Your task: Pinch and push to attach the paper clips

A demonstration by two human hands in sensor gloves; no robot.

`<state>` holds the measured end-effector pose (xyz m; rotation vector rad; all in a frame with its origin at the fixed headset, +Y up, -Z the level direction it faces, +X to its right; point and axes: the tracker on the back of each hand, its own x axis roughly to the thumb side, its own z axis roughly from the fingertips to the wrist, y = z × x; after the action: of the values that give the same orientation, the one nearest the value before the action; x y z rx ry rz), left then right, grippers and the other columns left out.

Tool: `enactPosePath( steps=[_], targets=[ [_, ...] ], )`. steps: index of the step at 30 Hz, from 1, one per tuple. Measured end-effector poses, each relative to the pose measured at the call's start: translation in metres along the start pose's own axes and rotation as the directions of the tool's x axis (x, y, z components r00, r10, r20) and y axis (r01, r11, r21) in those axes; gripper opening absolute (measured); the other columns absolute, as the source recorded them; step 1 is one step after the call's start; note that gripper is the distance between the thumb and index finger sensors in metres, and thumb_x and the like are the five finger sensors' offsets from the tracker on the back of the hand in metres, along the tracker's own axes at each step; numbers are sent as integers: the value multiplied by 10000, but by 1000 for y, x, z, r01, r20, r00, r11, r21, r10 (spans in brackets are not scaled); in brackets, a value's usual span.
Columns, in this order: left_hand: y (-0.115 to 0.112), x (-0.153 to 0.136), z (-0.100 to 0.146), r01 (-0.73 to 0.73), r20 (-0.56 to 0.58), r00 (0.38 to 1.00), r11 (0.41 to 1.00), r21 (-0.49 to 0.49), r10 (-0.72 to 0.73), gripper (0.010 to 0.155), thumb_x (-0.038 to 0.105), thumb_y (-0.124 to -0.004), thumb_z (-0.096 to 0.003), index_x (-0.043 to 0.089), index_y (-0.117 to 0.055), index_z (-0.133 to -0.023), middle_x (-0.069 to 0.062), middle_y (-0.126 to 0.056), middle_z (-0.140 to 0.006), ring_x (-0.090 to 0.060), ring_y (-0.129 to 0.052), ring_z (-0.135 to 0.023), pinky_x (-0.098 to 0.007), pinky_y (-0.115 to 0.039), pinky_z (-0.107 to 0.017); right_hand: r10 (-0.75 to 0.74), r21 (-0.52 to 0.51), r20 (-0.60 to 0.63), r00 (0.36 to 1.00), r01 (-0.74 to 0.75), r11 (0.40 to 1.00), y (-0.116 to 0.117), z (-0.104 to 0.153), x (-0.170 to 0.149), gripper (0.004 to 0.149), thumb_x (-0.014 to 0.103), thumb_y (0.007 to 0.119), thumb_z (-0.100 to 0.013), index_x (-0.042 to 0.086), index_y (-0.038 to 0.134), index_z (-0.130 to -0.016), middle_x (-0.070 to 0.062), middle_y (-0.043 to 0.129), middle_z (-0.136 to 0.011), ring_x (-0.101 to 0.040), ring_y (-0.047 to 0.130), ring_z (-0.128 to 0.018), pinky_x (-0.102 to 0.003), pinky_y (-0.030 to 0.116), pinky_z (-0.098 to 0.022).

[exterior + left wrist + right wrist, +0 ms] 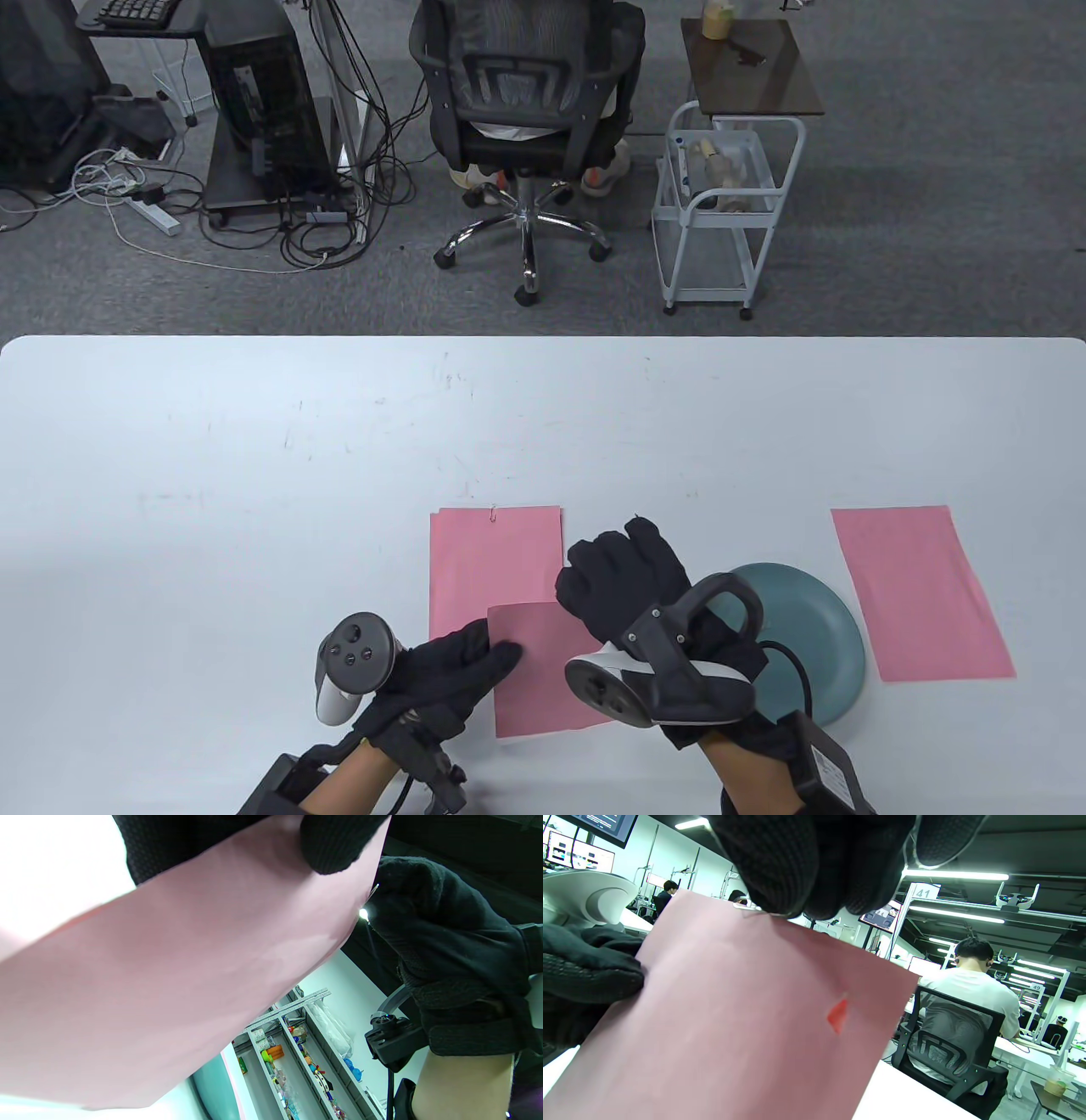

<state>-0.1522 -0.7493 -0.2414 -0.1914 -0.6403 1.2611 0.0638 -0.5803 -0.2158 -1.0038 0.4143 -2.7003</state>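
Left hand [441, 671] grips pink sheet [543, 671] at bottom centre. Right hand [628, 581] pinches paper clip [751, 909] against the sheet's top edge.

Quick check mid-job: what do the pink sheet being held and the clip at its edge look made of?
Pink sheet: thin matte paper, seemingly; it bows where held and light glows through it. Paper clip: probably bare steel wire, thin and glinting silver, mostly hidden by the right hand.

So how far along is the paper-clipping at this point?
One pink stack lies flat with a paper clip already on its top edge. The left hand holds a second pink sheet while the right hand pinches a clip at its edge, not clearly seated yet. The pink paper at the right shows no clip.
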Motion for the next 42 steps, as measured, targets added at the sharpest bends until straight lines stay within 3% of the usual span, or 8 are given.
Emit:
enactPosePath(
  steps=[12,19,26,30,33,36,39,42],
  targets=[
    [1,0,1,23,2,1000,1000,5,-23,420,353,-717,-646,184,-743,-1030,-115,-885,-989,-289,-977,-820,-476,-805,-633,150,-4,27,988,-150,989,-1,0,21,363,214,788,-574,187,816,-934,-84,790,-1021,-327,775,-922,-595,511,-752],
    [1,0,1,29,5,1000,1000,3,-29,417,351,-719,-644,184,-750,-1025,-111,-889,-985,-288,-981,-815,-474,-808,-631,114,3,37,993,-114,993,2,-1,21,365,211,768,-579,189,797,-942,-97,808,-1001,-334,835,-875,-599,562,-730],
    [1,1,1,27,10,1000,1000,9,-27,420,354,-717,-645,184,-745,-1029,-110,-885,-990,-288,-978,-819,-475,-805,-635,-110,-28,23,994,111,993,-2,1,-2,386,215,754,-591,203,771,-977,-93,812,-1003,-326,832,-873,-592,556,-732],
    [1,1,1,26,12,1000,1000,9,-26,419,353,-717,-646,190,-743,-1031,-110,-881,-996,-292,-973,-826,-480,-800,-640,-260,-37,-47,964,259,965,-5,5,-19,436,257,724,-610,161,729,-1036,-138,768,-1049,-372,781,-914,-611,525,-736],
    [1,1,1,27,14,1000,1000,8,-27,416,351,-718,-645,198,-745,-1032,-106,-875,-1004,-295,-966,-836,-488,-792,-648,-391,27,-91,916,395,918,1,5,-28,490,321,709,-622,120,698,-1068,-189,692,-1104,-426,702,-966,-635,468,-744],
    [1,1,1,30,19,999,1000,8,-30,417,348,-723,-643,205,-745,-1033,-109,-870,-1011,-302,-960,-847,-496,-785,-655,-539,106,-119,834,550,828,13,2,-36,540,369,721,-623,84,680,-1081,-220,655,-1120,-455,661,-981,-644,430,-745],
    [2,1,1,32,22,999,999,11,-33,415,349,-725,-642,209,-748,-1032,-107,-869,-1013,-303,-957,-850,-498,-783,-656,-637,138,-115,763,647,750,20,-1,-40,540,379,742,-619,66,701,-1057,-224,694,-1086,-455,693,-950,-641,443,-737],
    [2,1,1,34,23,999,999,11,-34,414,348,-725,-643,209,-749,-1032,-106,-868,-1015,-302,-957,-850,-498,-783,-657,-672,154,-108,733,680,717,24,-4,-39,476,353,753,-618,75,754,-1005,-204,778,-1015,-429,769,-884,-630,489,-724]
  ],
)
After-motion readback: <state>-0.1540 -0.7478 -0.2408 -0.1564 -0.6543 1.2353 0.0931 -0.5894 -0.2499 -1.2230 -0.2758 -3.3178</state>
